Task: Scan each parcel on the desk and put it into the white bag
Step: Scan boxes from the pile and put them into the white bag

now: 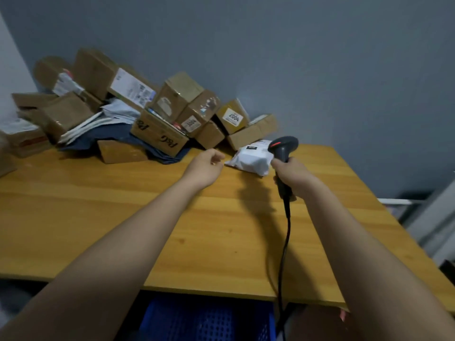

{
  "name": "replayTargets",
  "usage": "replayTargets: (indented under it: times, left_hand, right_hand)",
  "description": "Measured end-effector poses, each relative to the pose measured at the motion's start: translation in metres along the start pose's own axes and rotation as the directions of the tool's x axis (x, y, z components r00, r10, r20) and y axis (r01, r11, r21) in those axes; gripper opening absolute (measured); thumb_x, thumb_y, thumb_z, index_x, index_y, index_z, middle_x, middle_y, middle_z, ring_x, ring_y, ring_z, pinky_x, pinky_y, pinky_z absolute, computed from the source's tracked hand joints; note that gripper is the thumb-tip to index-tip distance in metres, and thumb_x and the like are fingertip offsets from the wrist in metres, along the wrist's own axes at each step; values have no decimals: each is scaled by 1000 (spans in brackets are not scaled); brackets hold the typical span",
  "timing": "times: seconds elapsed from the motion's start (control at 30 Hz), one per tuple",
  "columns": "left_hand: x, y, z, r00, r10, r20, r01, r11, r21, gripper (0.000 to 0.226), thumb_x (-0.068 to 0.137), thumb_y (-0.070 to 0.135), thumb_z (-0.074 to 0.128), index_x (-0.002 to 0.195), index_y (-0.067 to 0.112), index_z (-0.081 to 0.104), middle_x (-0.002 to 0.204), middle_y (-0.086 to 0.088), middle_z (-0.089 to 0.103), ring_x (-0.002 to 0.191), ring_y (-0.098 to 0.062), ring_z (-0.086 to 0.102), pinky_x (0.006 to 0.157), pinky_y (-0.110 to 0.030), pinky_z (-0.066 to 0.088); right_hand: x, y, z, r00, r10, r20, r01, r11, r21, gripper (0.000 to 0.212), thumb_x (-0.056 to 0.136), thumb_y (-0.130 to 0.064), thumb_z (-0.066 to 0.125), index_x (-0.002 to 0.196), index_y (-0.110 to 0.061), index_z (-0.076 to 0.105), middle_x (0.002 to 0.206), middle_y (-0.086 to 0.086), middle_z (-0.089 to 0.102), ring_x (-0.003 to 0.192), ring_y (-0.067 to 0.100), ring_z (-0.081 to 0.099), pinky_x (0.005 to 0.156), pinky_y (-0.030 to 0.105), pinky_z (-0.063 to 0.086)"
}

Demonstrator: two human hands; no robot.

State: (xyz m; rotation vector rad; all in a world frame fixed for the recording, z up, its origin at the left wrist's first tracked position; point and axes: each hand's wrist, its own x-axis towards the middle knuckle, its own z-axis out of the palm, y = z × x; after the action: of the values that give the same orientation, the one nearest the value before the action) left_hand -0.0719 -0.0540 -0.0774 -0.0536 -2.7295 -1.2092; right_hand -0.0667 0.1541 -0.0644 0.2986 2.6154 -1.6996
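A white soft parcel [251, 159] with a small black label lies on the wooden desk [123, 217] near its far edge. My right hand [291, 174] grips the handle of a black barcode scanner [282, 146], whose head sits just right of that parcel. Its cable hangs down over the desk's front edge. My left hand [205, 166] hovers just left of the white parcel with fingers loosely curled, holding nothing. Behind them, several cardboard parcels [172, 114] are piled against the wall. No white bag shows in view.
The pile of boxes and mailers runs along the back left of the desk, with a dark blue cloth [103, 141] under some. A blue plastic crate [204, 318] stands below the desk's front edge. Grey furniture [428, 217] is at the right.
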Motion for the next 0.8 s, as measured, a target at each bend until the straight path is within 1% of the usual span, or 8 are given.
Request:
replayTargets:
  times: [0.1, 0.17, 0.23, 0.33, 0.4, 0.53, 0.67, 0.8]
  left_hand:
    - [20, 6, 31, 999, -4, 51, 2, 999, 43, 25, 98, 24, 49, 121, 21, 59, 123, 2, 58, 111, -17, 54, 85, -27, 42]
    - [36, 11, 49, 998, -10, 69, 5, 997, 72, 28, 98, 25, 47, 125, 20, 56, 129, -1, 57, 115, -20, 54, 88, -29, 44]
    - [51, 16, 68, 997, -38, 73, 30, 993, 111, 36, 99, 29, 47, 133, 18, 49, 139, -6, 49, 124, -25, 48, 97, -35, 43]
    - [69, 21, 95, 998, -51, 38, 43, 981, 190, 58, 96, 40, 51, 146, 16, 33, 150, -9, 32, 136, -30, 29, 105, -38, 32]
    - [81, 24, 110, 999, -46, -11, 48, 972, 232, 75, 91, 50, 56, 149, 15, 25, 154, -8, 24, 138, -30, 24, 107, -40, 30]
    - [102, 31, 136, 988, -140, -71, 154, 956, 250, 108, 74, 70, 63, 148, 7, 18, 152, -12, 24, 138, -31, 24, 110, -47, 28]
    - [109, 31, 151, 972, -191, -139, 221, 944, 245, 104, 74, 58, 70, 145, 2, 19, 146, -14, 31, 135, -30, 30, 104, -42, 34]
    - [107, 26, 149, 974, -201, -103, 221, 939, 264, 98, 69, 50, 77, 140, 6, 24, 141, -13, 33, 131, -30, 31, 96, -39, 39]
  right_hand:
    - [12, 14, -24, 989, 33, -145, -27, 999, 46, 22, 91, -28, 52, 75, -16, 45, 71, 8, 48, 67, 24, 47, 63, 32, 36]
    - [21, 24, -34, 964, -9, -267, 7, 1000, -7, 22, 86, -34, 58, 75, -17, 50, 69, 5, 51, 64, 24, 49, 60, 31, 37]
    - [30, 31, -38, 944, -68, -324, 35, 994, -106, 20, 86, -35, 60, 82, -16, 56, 67, 2, 53, 61, 22, 50, 54, 29, 35]
    - [43, 41, -34, 945, -119, -306, 65, 981, -180, 16, 87, -33, 62, 90, -17, 60, 68, 1, 55, 59, 19, 51, 51, 29, 35]
    - [50, 46, -31, 946, -132, -297, 80, 980, -180, 15, 88, -31, 62, 92, -17, 61, 70, 1, 57, 62, 19, 53, 52, 29, 37]
    - [62, 56, -33, 936, -147, -321, 92, 979, -180, 17, 87, -31, 63, 85, -14, 61, 66, 1, 54, 59, 20, 50, 53, 30, 35]
    - [64, 67, -34, 935, -147, -324, 102, 983, -151, 18, 84, -28, 63, 75, -14, 55, 62, 2, 51, 58, 22, 47, 56, 32, 36]
    - [60, 72, -34, 934, -157, -319, 121, 984, -130, 18, 83, -25, 64, 71, -15, 54, 60, 1, 50, 58, 22, 46, 57, 33, 37]
